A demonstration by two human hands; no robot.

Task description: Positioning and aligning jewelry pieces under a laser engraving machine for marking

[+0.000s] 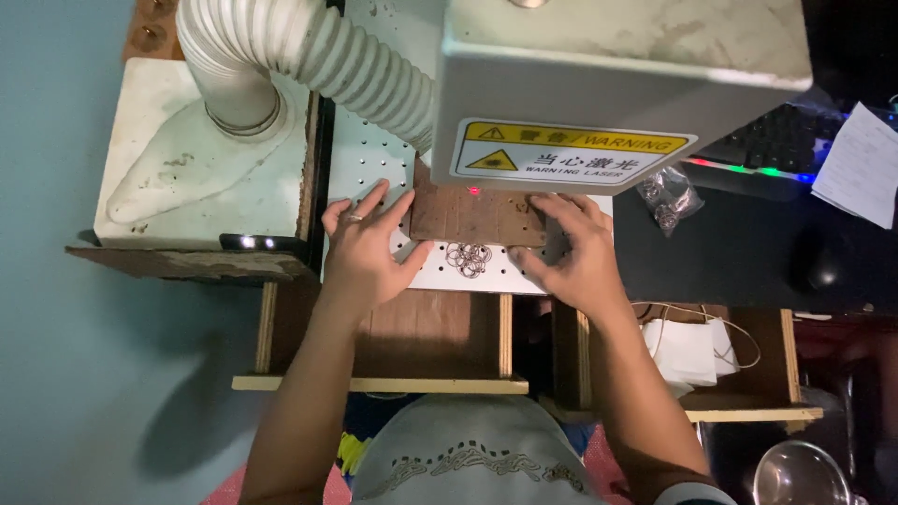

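Dim little workshop corner, teal floor on the left and a dark desk [748, 252] on the right with a lit keyboard [767, 145] and a sheet of paper [865, 164] near its far right edge. Front and centre is a white perforated plate [369, 159] sitting under a boxy grey laser head [617, 65] with a yellow warning sticker, and a ribbed white hose [309, 51] runs off to the upper left. On the plate lies a brown wooden block [463, 215], with a small red dot of light showing near its far edge. The left hand [365, 248] is flat and open, fingers spread, pressing down on the block's left edge, grasping nothing. The right hand [575, 248] is open too, fingertips resting on the block's right end. Just in front of the block, at the plate's near edge between both hands, sits a small heap of thin metal rings [468, 259], loose and untouched. As for progress: looks like the block is being squared up under the head, and I'd guess none of the rings has gone under it, though I can't really see any marks from here. A clear bag [669, 196] at the desk's left edge seems to hold more rings.
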